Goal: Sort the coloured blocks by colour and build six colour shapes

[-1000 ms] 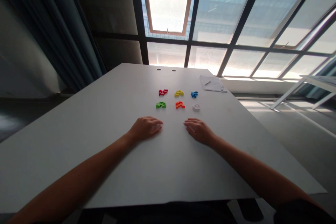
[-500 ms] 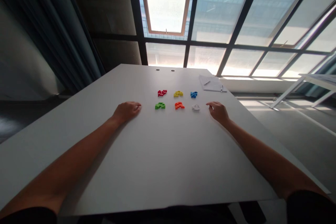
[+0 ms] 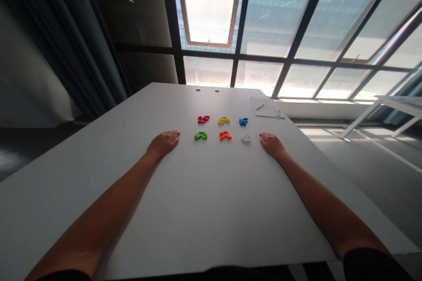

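My left hand rests on the white table, left of the small colored pieces, its fingers loosely bent and holding nothing. Nearest to it is a green block piece. My right hand lies on the tabletop at the other side, fingers lowered and likewise holding nothing. A white piece is closest to it, with a gap between. An orange piece sits in the front row between the green and white ones. Behind them are a red piece, a yellow piece and a blue piece.
Paper sheets with a pen on them lie at the back right of the table. Two round holes mark its far edge. Windows stand beyond, a dark curtain at left, another white table at right.
My right hand's fingers have lowered toward the table, no longer stretched toward the white piece. My left hand has shifted very slightly. The view tilts up a little; the pieces stay put.
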Motion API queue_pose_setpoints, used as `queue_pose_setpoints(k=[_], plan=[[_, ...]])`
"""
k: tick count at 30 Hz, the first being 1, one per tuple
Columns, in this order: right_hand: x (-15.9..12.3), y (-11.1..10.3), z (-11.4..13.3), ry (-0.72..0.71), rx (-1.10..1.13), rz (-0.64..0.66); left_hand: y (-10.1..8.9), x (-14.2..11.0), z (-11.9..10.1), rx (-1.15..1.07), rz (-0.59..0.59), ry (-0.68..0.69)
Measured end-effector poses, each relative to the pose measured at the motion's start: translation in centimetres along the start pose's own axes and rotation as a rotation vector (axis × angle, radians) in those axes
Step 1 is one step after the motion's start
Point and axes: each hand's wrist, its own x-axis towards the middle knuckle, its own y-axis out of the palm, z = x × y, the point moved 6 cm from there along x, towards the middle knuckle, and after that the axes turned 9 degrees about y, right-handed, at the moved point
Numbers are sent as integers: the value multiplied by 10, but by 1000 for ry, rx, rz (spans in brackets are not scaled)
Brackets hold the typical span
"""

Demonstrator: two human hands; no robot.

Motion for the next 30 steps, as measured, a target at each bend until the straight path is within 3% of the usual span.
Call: queue_pose_setpoints(k=[30], plan=[[2, 3, -8, -5, 12, 3, -3, 1, -7, 17, 2, -12]])
